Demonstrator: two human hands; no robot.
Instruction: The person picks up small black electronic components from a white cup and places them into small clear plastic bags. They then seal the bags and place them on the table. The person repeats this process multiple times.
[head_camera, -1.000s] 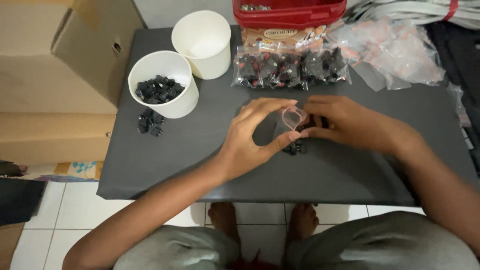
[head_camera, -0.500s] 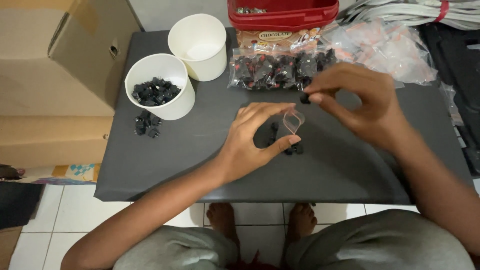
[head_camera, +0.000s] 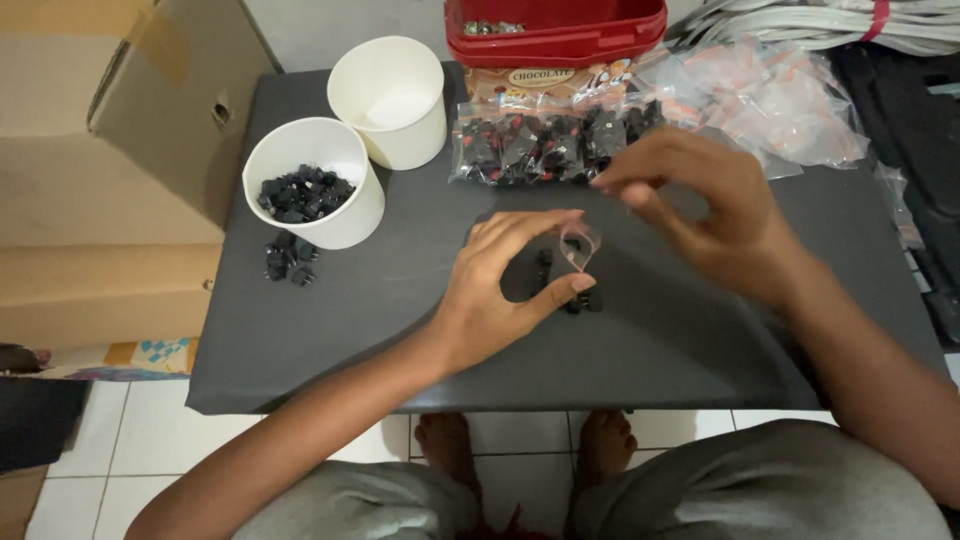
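Left hand (head_camera: 492, 295): curled; small clear bag (head_camera: 579, 245) pinched at its mouth, held open above the table (head_camera: 400, 330).
Right hand (head_camera: 715, 215): raised just right of bag; fingertips pinched, contents not discernible.
Black parts (head_camera: 583, 298): loose beneath bag.
Cup (head_camera: 318, 195): far left, stocked with parts.

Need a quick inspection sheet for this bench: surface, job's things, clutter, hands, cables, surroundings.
Surface: dark grey table, small, mostly covered toward the back.
Job's things: small clear bag held open; loose black parts beneath it; cup of black parts; empty white cup; clear bag of black-and-red parts.
Clutter: few black parts beside the cup; red tub; heap of empty clear bags.
Hands: left hand pinches the small bag; right hand raised above it, fingertips together, contents not discernible.
Cables: grey bundle at the back right.
Surroundings: cardboard boxes on the left; tiled floor; bare feet under the table.
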